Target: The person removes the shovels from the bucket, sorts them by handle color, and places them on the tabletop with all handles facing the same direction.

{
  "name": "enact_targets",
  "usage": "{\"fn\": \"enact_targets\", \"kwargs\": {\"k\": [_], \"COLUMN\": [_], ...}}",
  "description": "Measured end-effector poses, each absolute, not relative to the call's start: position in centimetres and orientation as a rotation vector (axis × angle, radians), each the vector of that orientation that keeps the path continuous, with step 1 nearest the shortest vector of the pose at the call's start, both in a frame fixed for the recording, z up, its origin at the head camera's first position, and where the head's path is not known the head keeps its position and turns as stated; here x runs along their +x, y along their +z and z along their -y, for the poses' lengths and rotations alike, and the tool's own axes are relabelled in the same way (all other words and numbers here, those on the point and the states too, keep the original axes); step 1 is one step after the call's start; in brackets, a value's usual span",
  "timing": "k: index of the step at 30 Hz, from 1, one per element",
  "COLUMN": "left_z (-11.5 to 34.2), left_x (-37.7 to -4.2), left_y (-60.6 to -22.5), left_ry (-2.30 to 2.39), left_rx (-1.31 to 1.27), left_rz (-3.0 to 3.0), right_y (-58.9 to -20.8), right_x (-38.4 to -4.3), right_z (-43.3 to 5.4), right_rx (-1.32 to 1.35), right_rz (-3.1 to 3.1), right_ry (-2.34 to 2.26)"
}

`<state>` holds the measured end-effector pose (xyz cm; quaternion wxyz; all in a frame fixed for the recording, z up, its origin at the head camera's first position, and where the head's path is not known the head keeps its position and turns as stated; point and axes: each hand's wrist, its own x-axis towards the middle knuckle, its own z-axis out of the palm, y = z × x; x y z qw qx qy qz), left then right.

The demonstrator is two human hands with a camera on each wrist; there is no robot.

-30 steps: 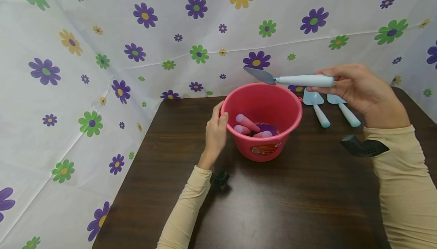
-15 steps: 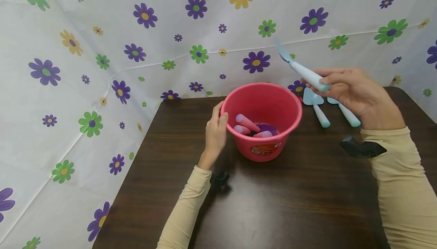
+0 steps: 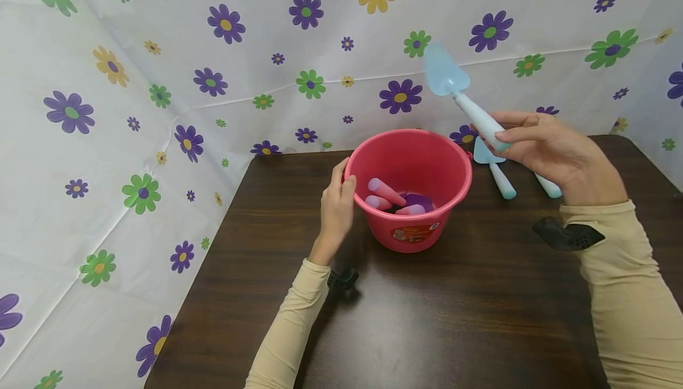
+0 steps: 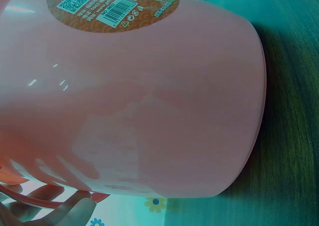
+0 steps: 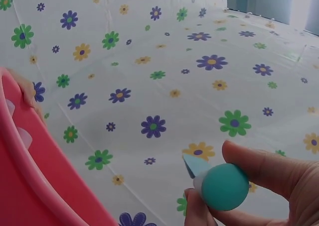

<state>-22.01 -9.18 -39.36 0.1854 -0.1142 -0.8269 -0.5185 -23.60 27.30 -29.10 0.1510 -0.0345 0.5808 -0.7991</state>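
My left hand (image 3: 338, 205) grips the left rim of a pink bucket (image 3: 379, 232). In the left wrist view, fingers (image 4: 75, 211) show at the bucket's rim, beside its smooth wall (image 4: 149, 111). Inside the bucket lie several pink-handled tools (image 3: 389, 192) and something purple (image 3: 420, 200); their lower ends are hidden. Above and right of the bucket, my right hand (image 3: 560, 158) pinches a light blue trowel (image 3: 447, 75) near the end of its handle, blade pointing up and left. The handle's teal end (image 5: 224, 187) faces the right wrist camera.
Right of the bucket, a second blue trowel (image 3: 502, 179) lies on the dark wooden table (image 3: 427, 318). Another pale handle (image 3: 548, 186) lies beside it, partly covered by my right hand. A flowered white sheet (image 3: 277, 80) hangs behind and to the left.
In my right hand the trowel has turned from nearly level to slanting upward, and its blade now shows its flat face. The right hand has shifted slightly left; the left hand and bucket stay put.
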Motion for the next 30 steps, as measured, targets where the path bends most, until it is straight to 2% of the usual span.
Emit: {"fn": "enact_targets", "kwargs": {"k": [30], "left_z": [9.2], "left_x": [-21.9], "left_y": [-39.5], "left_ry": [-1.476], "left_rx": [-0.324], "left_rz": [2.325], "right_y": [-30.2], "right_x": [-23.3], "right_z": [-28.3], "right_rx": [-0.106], "right_rz": [-1.419], "right_ry": [-2.425]}}
